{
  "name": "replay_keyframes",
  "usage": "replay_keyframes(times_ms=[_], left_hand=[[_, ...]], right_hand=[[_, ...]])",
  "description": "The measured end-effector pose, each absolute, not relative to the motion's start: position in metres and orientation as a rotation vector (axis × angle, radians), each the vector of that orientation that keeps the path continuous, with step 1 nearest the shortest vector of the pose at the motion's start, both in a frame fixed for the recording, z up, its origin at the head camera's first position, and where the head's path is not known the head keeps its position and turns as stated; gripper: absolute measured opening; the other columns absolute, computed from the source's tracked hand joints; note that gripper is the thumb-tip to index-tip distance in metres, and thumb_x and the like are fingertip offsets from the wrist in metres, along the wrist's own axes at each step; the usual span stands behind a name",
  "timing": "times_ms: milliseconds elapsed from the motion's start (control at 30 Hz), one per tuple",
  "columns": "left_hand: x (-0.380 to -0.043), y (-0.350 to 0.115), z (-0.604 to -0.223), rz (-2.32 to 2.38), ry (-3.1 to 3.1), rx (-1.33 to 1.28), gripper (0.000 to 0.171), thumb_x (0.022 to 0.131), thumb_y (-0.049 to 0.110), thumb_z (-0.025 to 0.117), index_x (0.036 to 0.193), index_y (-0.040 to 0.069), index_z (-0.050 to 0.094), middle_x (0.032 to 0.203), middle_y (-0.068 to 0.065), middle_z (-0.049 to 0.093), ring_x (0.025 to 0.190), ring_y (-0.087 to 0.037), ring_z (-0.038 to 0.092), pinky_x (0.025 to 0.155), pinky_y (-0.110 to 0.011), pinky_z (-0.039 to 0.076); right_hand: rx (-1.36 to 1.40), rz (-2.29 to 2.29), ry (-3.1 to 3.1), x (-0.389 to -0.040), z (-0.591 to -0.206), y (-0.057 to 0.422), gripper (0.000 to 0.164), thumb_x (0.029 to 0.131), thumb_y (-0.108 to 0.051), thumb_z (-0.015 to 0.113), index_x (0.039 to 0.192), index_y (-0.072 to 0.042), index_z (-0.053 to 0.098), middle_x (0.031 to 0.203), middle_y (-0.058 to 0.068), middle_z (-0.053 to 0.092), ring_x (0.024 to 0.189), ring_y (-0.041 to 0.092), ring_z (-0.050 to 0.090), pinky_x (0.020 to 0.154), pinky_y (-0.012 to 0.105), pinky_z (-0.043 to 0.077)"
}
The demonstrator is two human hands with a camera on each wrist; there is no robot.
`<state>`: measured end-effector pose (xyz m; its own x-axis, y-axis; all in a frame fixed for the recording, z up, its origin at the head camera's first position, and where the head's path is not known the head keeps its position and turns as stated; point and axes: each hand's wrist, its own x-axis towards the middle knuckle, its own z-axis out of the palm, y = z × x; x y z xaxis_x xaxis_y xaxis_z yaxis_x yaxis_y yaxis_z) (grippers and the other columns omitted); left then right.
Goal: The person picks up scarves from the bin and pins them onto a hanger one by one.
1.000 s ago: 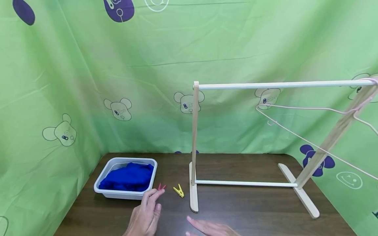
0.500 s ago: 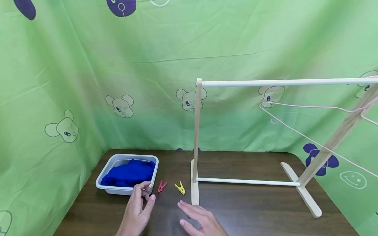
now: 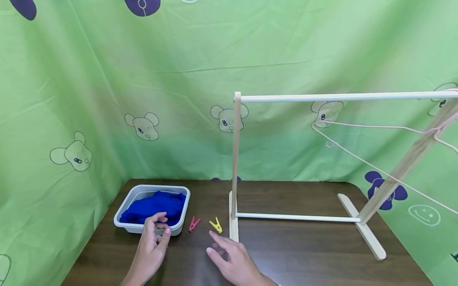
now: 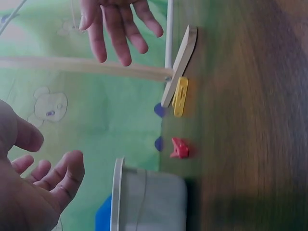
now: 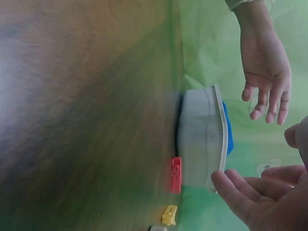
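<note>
Writing first: prints on the green curtain [image 3: 171,155] include pale bear faces [image 3: 146,127] with small marks, too small to read; dark mark [image 3: 455,257] at the far right edge, cut off, can't read it. Winking smiley [image 3: 424,215] low on the right.

White plastic tub [image 3: 132,228] on the desk [image 3: 293,248], left side, blue cloth [image 3: 154,206] bunched inside. Red clothespin [image 3: 193,225] just beside the tub, yellow clothespin [image 3: 216,225] between that and the rack's left foot. Rack [image 3: 332,97]: wooden uprights, white bars; pink hanger [image 3: 372,126] at its right end, partly out of frame.

Left grip [image 3: 150,246], bare hand, released, fingers loosely bent, above the desk; hides part of the tub's front rim in the head view. Right grip [image 3: 234,256] also released, raised near the yellow clothespin, hiding the rack foot's near end.
</note>
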<state>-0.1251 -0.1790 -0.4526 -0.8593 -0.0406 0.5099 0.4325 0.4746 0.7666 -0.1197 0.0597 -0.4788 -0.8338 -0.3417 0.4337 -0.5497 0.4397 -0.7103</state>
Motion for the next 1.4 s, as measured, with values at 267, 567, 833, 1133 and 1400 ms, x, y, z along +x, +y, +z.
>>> replay_keyframes(times_ms=[267, 567, 833, 1133, 1400], left_hand=[[-0.127, -0.197, -0.452, -1.383, -2.276, -0.264, 0.041, 0.09, 0.001, 0.054, 0.127, 0.004, 0.039, 0.118, -0.003, 0.045, 0.094, 0.0, 0.052, 0.057, -0.022, 0.049], [-0.129, -0.218, -0.449, -1.224, -2.386, -0.138, 0.048, 0.086, 0.003, 0.059, 0.13, 0.005, 0.039, 0.125, -0.008, 0.043, 0.093, 0.0, 0.054, 0.064, -0.016, 0.045], [-0.131, -0.226, -0.442, -1.198, -2.423, -0.094, 0.042, 0.086, 0.001, 0.059, 0.126, 0.007, 0.045, 0.125, -0.006, 0.043, 0.093, -0.005, 0.056, 0.064, -0.017, 0.046], [-0.142, -0.24, -0.448, -1.186, -2.414, -0.098, 0.05, 0.085, -0.004, 0.056, 0.131, 0.008, 0.045, 0.122, -0.01, 0.044, 0.094, -0.003, 0.055, 0.067, -0.014, 0.049], [-0.141, -0.239, -0.449, -1.175, -2.425, -0.087, 0.047, 0.085, 0.0, 0.059, 0.129, 0.007, 0.046, 0.125, -0.007, 0.044, 0.095, -0.005, 0.053, 0.068, -0.01, 0.046]], right_hand=[[0.731, 1.321, -2.549, -0.133, -0.476, 0.046, 0.049, 0.093, -0.04, 0.051, 0.133, -0.012, 0.05, 0.097, 0.007, 0.069, 0.074, 0.003, 0.064, 0.062, 0.021, 0.052], [0.695, 1.294, -2.559, -0.143, -0.477, 0.031, 0.051, 0.092, -0.042, 0.05, 0.133, -0.011, 0.051, 0.096, 0.004, 0.07, 0.069, -0.001, 0.061, 0.063, 0.017, 0.05], [0.708, 1.322, -2.574, -0.153, -0.481, 0.019, 0.051, 0.094, -0.042, 0.047, 0.132, -0.008, 0.051, 0.098, 0.008, 0.071, 0.067, 0.002, 0.063, 0.063, 0.02, 0.052], [0.657, 1.333, -2.593, -0.168, -0.478, 0.006, 0.05, 0.094, -0.04, 0.047, 0.13, -0.005, 0.052, 0.094, 0.003, 0.071, 0.068, 0.002, 0.061, 0.065, 0.019, 0.05], [0.595, 1.345, -2.567, -0.179, -0.474, -0.013, 0.047, 0.094, -0.036, 0.049, 0.126, -0.001, 0.054, 0.092, 0.0, 0.067, 0.078, 0.004, 0.061, 0.071, 0.019, 0.051]])
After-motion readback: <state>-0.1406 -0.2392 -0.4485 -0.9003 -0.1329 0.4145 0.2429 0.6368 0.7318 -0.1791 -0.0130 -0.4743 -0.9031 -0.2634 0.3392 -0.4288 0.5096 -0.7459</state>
